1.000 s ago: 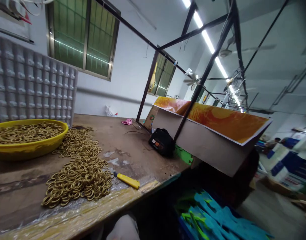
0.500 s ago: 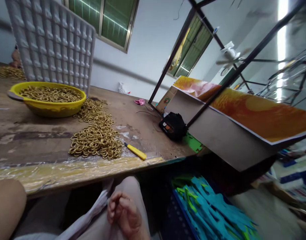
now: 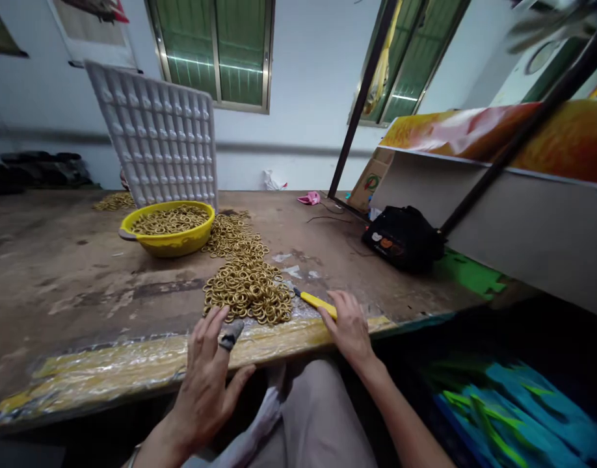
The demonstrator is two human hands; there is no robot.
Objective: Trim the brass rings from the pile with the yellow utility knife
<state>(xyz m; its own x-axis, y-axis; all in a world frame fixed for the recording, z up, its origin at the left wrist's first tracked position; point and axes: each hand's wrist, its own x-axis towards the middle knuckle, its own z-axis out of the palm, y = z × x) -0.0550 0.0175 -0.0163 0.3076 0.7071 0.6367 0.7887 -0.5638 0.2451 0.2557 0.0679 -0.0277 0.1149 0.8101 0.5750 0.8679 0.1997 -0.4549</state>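
Observation:
Fingers spread, my left hand (image 3: 203, 383) is held at the table's front edge, just short of a heap of brass-coloured metal rings (image 3: 250, 289). A grey wrap with a dark band covers one of its fingertips. My right hand (image 3: 351, 330) has its thumb and fingers on either side of the handle end of a yellow utility knife (image 3: 314, 301). The knife lies right of the rings, its dark tip pointing at them. Behind the heap, a yellow basin (image 3: 174, 246) holds more rings.
A grey ribbed plastic panel (image 3: 162, 143) stands upright behind the basin. On the right are a black bag (image 3: 403, 237), a dark metal frame post (image 3: 359, 104) and a green mat piece (image 3: 469, 273). Below right, blue and green pieces (image 3: 517, 403) fill a bin. Tape covers the table edge (image 3: 132, 364).
My view has turned left and levelled. My left hand has come into view at the table edge. A hand seen resting on my lap is gone from there; my right hand is at the knife.

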